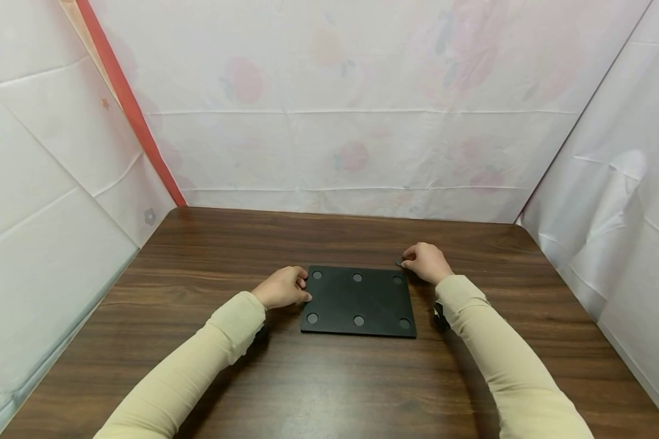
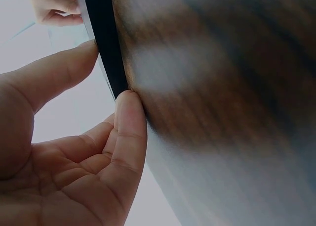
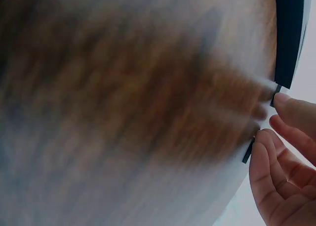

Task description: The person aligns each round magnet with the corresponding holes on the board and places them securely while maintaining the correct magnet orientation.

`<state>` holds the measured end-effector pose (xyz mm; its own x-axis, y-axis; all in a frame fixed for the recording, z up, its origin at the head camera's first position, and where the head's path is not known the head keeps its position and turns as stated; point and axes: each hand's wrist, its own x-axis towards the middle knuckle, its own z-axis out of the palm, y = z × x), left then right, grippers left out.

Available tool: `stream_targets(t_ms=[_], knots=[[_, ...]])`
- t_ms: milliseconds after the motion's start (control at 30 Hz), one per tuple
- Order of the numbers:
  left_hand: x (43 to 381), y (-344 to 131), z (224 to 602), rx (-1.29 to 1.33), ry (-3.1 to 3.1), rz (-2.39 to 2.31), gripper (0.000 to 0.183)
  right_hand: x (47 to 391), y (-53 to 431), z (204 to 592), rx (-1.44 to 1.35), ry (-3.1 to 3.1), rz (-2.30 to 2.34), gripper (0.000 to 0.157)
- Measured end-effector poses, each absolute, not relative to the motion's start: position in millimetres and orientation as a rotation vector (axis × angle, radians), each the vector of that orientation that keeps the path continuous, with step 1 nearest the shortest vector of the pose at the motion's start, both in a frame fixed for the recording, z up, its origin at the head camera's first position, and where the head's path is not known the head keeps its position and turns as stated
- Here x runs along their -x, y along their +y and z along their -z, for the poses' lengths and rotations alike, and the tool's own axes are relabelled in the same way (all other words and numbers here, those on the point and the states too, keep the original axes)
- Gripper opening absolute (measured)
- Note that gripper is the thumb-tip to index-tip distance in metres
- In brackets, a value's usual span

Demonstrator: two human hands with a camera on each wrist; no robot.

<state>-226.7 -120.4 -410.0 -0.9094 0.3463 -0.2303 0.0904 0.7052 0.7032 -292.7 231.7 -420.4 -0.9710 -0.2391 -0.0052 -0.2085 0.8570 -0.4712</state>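
Note:
A flat black board with several grey round spots lies on the wooden table. My left hand holds its left edge; in the left wrist view the thumb and a curved finger touch that edge. Beyond the board's far right corner, my right hand pinches a small, thin, dark piece. The right wrist view shows dark slivers by the thumb and fingertips, one sliver below the fingers. Whether these are one piece or two, I cannot tell.
The brown wooden table reaches back to a pale, fruit-patterned curtain. More white sheeting hangs at both sides, with a red strip on the left. Something dark sits under the right sleeve's cuff.

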Motion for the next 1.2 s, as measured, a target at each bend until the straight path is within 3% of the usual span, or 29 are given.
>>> stream_targets(t_ms=[1200], knots=[[225.7, -121.2, 409.9, -0.340, 2.560, -1.044, 0.054, 294.9, 226.3, 417.6, 0.380, 2.942, 0.683, 0.020]])
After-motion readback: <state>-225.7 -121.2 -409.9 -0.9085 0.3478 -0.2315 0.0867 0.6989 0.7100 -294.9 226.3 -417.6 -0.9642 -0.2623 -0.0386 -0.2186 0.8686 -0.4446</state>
